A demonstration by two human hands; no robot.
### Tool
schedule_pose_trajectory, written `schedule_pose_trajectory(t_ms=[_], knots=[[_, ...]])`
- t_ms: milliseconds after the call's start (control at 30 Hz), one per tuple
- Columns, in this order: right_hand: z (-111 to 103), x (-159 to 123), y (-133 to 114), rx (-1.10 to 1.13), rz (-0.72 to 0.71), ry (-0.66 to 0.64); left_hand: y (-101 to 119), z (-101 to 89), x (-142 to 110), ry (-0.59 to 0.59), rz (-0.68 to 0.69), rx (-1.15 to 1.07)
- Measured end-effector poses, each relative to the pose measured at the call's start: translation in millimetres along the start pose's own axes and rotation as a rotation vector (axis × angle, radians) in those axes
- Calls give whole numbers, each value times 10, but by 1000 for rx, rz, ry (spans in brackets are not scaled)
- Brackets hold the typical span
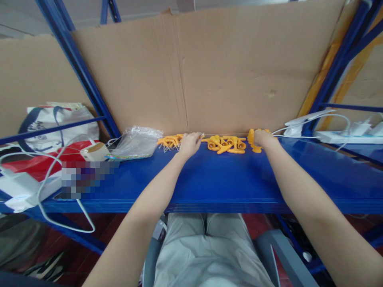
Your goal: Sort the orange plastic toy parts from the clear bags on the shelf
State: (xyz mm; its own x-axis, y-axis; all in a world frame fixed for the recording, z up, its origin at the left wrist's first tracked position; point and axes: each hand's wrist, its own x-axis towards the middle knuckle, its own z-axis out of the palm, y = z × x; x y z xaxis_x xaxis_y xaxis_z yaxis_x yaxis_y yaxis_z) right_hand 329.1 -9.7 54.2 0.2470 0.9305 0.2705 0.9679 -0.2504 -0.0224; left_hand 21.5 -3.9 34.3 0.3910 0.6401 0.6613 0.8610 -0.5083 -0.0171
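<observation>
At the back of the blue shelf, my left hand (190, 144) is closed, a small shiny metal piece (202, 135) showing at its fingertips. Orange figures with metal chains (170, 142) lie just left of that hand. Between my hands is a row of orange plastic figures (227, 144) with round openings. My right hand (262, 138) reaches down with bent fingers among more orange plastic pieces (251, 139); it seems to grip one, though its fingertips are hidden.
A clear plastic bag (137, 143) lies left of the figures. Farther left are white cables, a red bag (32, 165) and a white cloth bag (66, 123). Cardboard (233, 67) walls off the back of the blue shelf (221, 179). A power strip (335, 137) sits at the right.
</observation>
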Motion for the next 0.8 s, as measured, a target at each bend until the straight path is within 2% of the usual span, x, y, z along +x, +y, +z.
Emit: schedule_pose_trajectory(t_ms=[100,300,533,633,800], knots=[[-83,-94,-51,-69,38,-98,-2,0,-1,-11,-65,-2],[-82,-165,-80,-74,40,-87,-73,9,-7,-12,-193,26],[-113,-207,-132,-64,139,-62,-133,-13,-39,-117,-352,50],[-153,-265,-234,-74,89,9,-168,25,-69,-166,-421,30],[-124,-406,-509,-32,-130,101,-242,103,-108,-264,-498,-20]])
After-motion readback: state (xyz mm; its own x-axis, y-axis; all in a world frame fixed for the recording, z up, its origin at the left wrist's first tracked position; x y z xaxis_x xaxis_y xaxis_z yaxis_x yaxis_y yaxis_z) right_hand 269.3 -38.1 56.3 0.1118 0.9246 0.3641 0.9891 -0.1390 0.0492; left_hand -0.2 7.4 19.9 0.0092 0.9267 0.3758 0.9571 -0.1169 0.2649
